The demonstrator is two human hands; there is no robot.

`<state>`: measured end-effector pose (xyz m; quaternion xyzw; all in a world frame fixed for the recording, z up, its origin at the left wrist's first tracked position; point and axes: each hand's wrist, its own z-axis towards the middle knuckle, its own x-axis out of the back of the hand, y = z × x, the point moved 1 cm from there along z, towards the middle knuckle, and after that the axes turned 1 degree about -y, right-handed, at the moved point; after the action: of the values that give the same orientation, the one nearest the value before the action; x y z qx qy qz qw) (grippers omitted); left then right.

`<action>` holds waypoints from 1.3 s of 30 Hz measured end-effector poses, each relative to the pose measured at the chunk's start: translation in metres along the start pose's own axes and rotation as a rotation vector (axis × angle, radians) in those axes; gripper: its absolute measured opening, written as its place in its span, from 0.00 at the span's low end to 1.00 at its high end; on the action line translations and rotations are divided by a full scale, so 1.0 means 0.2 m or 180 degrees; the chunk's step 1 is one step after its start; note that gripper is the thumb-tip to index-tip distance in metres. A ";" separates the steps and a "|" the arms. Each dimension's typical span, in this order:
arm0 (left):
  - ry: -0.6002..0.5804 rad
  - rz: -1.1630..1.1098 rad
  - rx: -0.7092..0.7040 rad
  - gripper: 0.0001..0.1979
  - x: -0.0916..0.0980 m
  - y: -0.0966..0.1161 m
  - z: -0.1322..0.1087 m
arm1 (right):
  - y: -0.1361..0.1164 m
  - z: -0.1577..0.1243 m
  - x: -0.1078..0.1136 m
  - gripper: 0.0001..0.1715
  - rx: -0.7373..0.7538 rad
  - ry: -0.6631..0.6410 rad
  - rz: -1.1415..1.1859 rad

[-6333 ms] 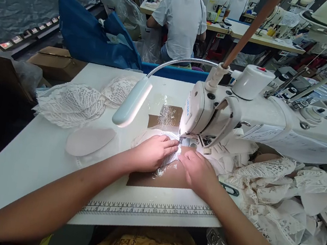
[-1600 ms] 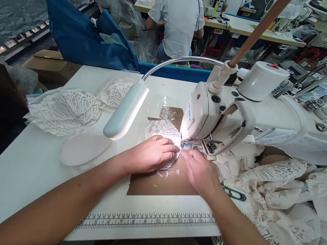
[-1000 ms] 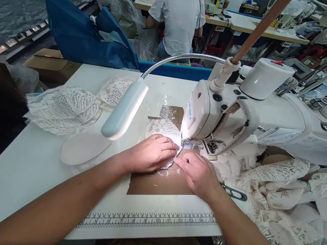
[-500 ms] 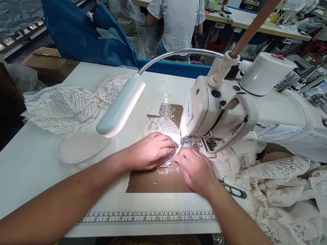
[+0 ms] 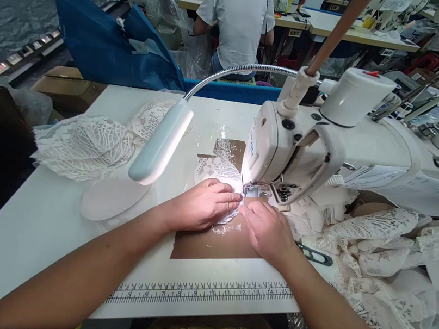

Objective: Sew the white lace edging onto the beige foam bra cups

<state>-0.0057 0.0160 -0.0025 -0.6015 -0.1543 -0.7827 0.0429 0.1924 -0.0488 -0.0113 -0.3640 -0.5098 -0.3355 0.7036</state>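
A white lace piece [image 5: 218,170] lies under the needle area of the white sewing machine [image 5: 270,144], on a brown patch of the table. My left hand [image 5: 211,202] rests flat on this lace, its fingers pointing toward the needle. Right beside the needle, my right hand [image 5: 266,226] has its fingers bent and its fingertips together at the lace's right edge. Whether it pinches the edge is hard to make out. The hands nearly touch each other. A lamp [image 5: 163,142] on a bendable neck hangs over the table left of the machine.
Lace pieces [image 5: 84,147] and a smooth oval pad [image 5: 113,198] lie at left. A large lace pile [image 5: 385,272] and a thread clipper [image 5: 315,256] are at right. A ruler strip [image 5: 200,293] runs along the front edge. A person [image 5: 239,19] sits beyond.
My left fingers have shifted slightly right, closer to the needle. My right hand has moved slightly too, and its fingertips are more drawn in. The lace has moved very little.
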 end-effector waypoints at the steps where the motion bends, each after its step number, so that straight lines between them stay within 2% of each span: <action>1: -0.0021 0.0037 -0.0029 0.15 0.00 0.00 0.00 | 0.00 -0.01 0.00 0.18 0.0016 0.0017 -0.0017; 8: -0.0034 0.0135 0.0082 0.15 0.00 0.04 0.00 | -0.01 -0.04 0.00 0.19 -0.0028 0.0003 -0.0014; 11: 0.0061 0.0136 0.0265 0.15 -0.01 0.06 0.00 | -0.01 -0.04 -0.01 0.21 -0.0095 0.0018 -0.0049; 20: 0.0115 0.0034 0.0625 0.15 -0.01 0.07 0.04 | 0.00 0.01 -0.01 0.23 -0.0328 -0.0084 -0.0252; 27: 0.0239 -0.0041 0.0576 0.14 -0.01 0.06 0.02 | 0.01 0.01 -0.01 0.23 -0.0428 0.0004 -0.0234; 34: 0.0282 -0.0207 0.0471 0.13 0.00 0.05 0.00 | 0.03 -0.04 0.00 0.22 -0.0036 0.0110 0.0051; 39: 0.0224 -0.0194 0.0267 0.12 0.00 0.05 0.01 | 0.04 -0.04 0.00 0.21 -0.0007 0.0172 0.0209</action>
<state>-0.0015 0.0064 0.0003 -0.5663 -0.2036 -0.7971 0.0496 0.2025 -0.0521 -0.0135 -0.3720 -0.4781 -0.3225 0.7273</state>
